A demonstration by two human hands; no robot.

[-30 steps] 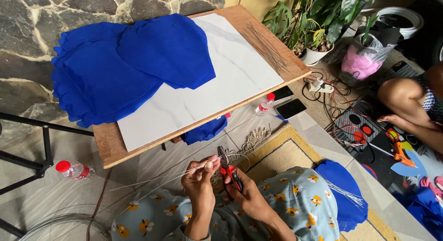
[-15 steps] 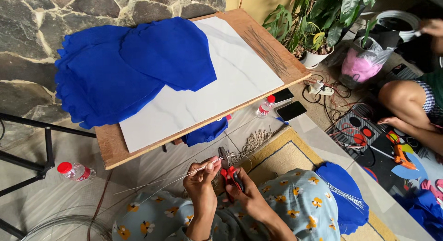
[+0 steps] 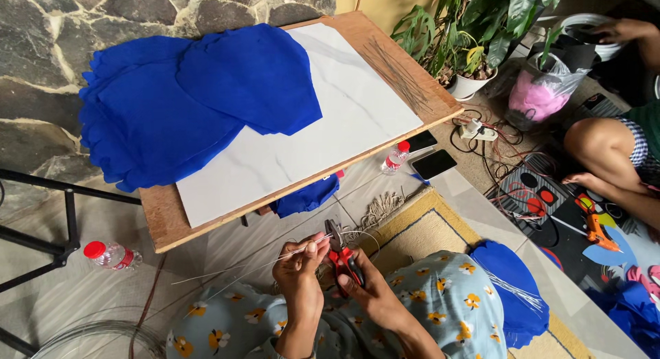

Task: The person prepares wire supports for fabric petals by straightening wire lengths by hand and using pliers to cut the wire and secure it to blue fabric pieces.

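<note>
Since the earlier frame, both hands sit slightly lower and nearer my lap, pose unchanged. I judge the work mid-way: left hand pinches thin pale wire, right hand is closed around red pliers, whose tips meet the wire; cut lengths lie on the worktop. The wire runs straight and left, low over the floor.

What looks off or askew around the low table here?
The blue cloth hangs over the table's far left edge, and another blue piece is bunched under it. A tangle of cables sprawls on the floor by the power strip. Nothing is spilled or broken.
</note>
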